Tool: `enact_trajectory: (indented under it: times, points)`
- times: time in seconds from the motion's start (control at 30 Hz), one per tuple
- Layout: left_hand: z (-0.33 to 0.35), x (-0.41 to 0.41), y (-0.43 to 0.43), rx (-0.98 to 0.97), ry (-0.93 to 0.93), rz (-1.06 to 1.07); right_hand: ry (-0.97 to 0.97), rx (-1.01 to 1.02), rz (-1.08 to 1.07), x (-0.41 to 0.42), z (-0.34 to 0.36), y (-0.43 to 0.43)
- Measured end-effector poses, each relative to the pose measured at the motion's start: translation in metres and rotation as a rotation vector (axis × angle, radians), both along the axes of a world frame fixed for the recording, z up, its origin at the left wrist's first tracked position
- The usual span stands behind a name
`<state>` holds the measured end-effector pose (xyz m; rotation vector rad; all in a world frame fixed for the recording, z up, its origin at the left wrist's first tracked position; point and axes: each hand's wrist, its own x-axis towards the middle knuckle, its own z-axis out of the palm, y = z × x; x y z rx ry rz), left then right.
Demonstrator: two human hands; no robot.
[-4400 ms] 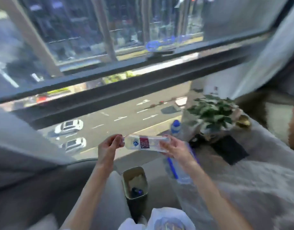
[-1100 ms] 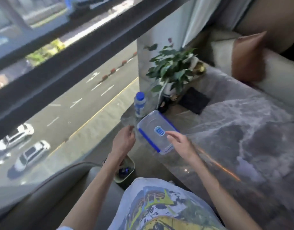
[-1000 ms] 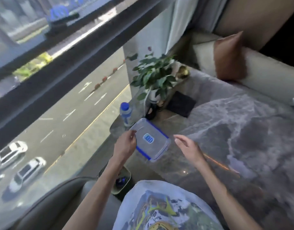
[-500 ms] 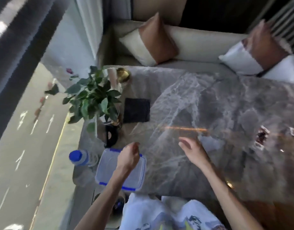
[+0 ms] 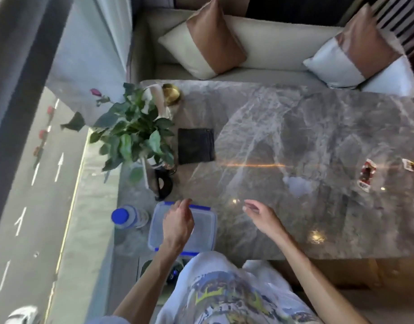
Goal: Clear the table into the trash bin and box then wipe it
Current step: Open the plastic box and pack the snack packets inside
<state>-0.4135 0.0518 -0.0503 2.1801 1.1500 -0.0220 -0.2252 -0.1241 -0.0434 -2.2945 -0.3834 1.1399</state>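
A clear plastic box (image 5: 202, 232) with a lid and blue clips sits at the near left corner of the grey marble table (image 5: 318, 127). My left hand (image 5: 178, 226) lies on its lid, fingers curled over the far rim. My right hand (image 5: 260, 213) hovers open just above the table, to the right of the box, holding nothing. A water bottle (image 5: 127, 217) with a blue cap stands left of the box. Two torn wrappers (image 5: 366, 175) (image 5: 413, 168) lie at the table's right side. The trash bin (image 5: 150, 268) is on the floor under my left arm, mostly hidden.
A potted plant (image 5: 133, 134) fills the far left corner, with a gold dish (image 5: 171, 94) behind it and a small black object (image 5: 163, 187) in front. A black cloth (image 5: 195, 146) lies beside the plant. A sofa with two cushions (image 5: 208, 38) runs along the far side.
The bottle I held in both hands is gone. My view swung from the window to the table. My left hand moved onto the box lid, and my right hand let go and drew right.
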Motion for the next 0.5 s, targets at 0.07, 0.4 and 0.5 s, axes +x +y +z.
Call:
enact_trajectory:
  times: [0.07, 0.4, 0.5]
  points:
    - [-0.005, -0.026, -0.001, 0.009, 0.023, 0.087, 0.080, -0.045, 0.089, -0.018, -0.014, 0.024]
    - [-0.034, -0.075, -0.012, -0.301, -0.069, 0.467, 0.541, -0.040, -0.196, -0.067, -0.043, 0.044]
    - [-0.045, -0.067, -0.014, -0.361, -0.024, 0.514, 0.456, -0.016, -0.204, -0.051, -0.044, 0.025]
